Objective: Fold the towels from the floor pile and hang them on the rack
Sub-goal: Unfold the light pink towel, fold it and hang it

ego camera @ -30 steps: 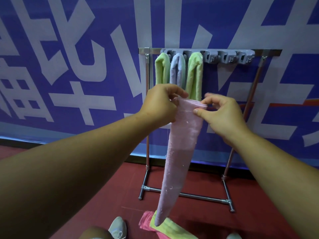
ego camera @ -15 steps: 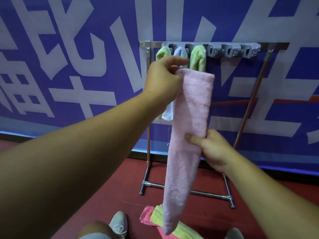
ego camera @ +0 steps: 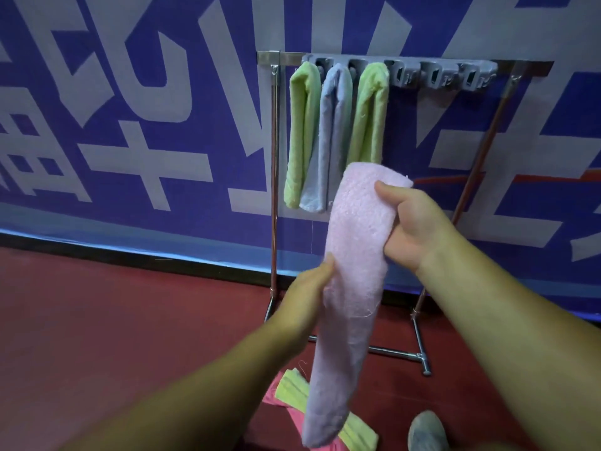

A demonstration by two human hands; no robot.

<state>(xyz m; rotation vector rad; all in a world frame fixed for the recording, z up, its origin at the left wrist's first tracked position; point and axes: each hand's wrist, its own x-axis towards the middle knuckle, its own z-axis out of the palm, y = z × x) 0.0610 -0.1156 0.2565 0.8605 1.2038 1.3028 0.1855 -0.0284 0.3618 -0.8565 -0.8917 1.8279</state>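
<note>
Three towels (ego camera: 335, 131) hang at the rack's (ego camera: 274, 190) left end; the floor pile (ego camera: 292, 392) lies before the rack.

The pink towel (ego camera: 354, 255) is nubbly, matt terry cloth with loose threads. The rack (ego camera: 274, 190) is shiny polished metal; its clips (ego camera: 439, 78) look like matt grey plastic. The floor (ego camera: 113, 320) is dull red.

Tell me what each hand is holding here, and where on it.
Both hold the folded pale pink terry towel: right hand near its folded top, left hand at its middle edge.
</note>
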